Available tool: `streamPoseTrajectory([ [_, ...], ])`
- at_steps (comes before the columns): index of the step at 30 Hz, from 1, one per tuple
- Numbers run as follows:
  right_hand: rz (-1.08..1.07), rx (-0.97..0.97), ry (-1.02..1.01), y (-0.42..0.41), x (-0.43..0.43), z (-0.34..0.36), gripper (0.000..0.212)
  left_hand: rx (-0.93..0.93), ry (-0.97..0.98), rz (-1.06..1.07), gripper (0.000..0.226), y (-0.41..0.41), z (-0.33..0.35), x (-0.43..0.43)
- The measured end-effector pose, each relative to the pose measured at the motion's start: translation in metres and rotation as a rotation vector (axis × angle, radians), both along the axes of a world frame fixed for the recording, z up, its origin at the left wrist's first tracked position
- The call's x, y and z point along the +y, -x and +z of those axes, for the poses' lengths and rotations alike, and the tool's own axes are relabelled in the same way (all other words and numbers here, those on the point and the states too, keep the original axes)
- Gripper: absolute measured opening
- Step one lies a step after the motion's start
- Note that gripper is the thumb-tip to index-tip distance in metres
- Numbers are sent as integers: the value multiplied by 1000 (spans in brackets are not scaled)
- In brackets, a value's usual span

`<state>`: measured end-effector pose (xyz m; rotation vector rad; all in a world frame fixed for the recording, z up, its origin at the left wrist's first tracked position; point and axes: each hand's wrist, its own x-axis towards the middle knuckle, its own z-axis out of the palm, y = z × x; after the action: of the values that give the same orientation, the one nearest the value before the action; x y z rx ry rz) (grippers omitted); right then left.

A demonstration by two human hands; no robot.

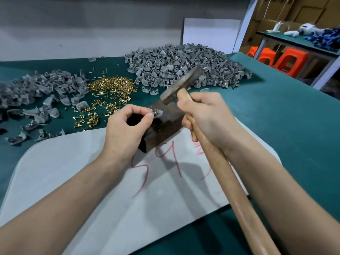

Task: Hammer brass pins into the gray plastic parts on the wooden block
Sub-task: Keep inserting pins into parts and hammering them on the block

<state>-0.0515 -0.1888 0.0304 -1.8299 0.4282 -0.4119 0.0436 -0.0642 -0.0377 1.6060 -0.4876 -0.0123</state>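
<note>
A dark wooden block (163, 129) stands on a white sheet in the middle of the table. On its top lies a gray plastic part (157, 113) with a brass pin (155, 110) standing in it. My left hand (127, 126) pinches the part's left edge between thumb and forefinger. My right hand (204, 118) grips the wooden handle of a hammer (182, 85) close under the head. The metal hammer head hangs tilted a little above and to the right of the part.
A heap of loose brass pins (110, 87) lies behind the block on the green table (276, 116). Gray plastic parts lie in a big pile (184, 65) at the back and a smaller spread (36, 92) at the left. The white sheet (92, 181) bears red marks.
</note>
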Motion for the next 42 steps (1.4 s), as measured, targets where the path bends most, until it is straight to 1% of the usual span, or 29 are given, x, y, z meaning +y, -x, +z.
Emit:
streamPoseTrajectory([
  [3, 4, -29, -162, 2, -4, -13, 29, 23, 17, 3, 13, 1, 1, -1],
  [6, 4, -55, -202, 2, -9, -18, 21, 30, 8, 7, 10, 0, 1, -1],
  [9, 27, -52, -189, 5, -10, -20, 15, 40, 4, 2, 9, 0, 0, 0],
  [12, 60, -25, -148, 8, -6, -21, 15, 10, -5, -2, 12, 0, 0, 0],
  [16, 75, 5, -78, 6, -2, -25, 22, -24, 18, -8, 17, -2, -1, 0],
  [23, 67, -1, -48, 6, 1, -26, 23, -71, 29, -20, 19, -4, -3, 0],
  [34, 31, -26, -10, 6, -2, -28, 20, -64, 38, -25, 20, -6, -5, 0],
  [38, -14, -58, -89, 6, -7, -27, 17, -55, 41, -25, 18, -6, -5, 0],
  [40, -31, -86, -164, 5, -11, -27, 24, -57, 25, -6, 15, -7, -6, 0],
  [42, -53, -114, -254, 4, -17, -27, 21, -49, 18, 9, 14, -7, -6, 0],
])
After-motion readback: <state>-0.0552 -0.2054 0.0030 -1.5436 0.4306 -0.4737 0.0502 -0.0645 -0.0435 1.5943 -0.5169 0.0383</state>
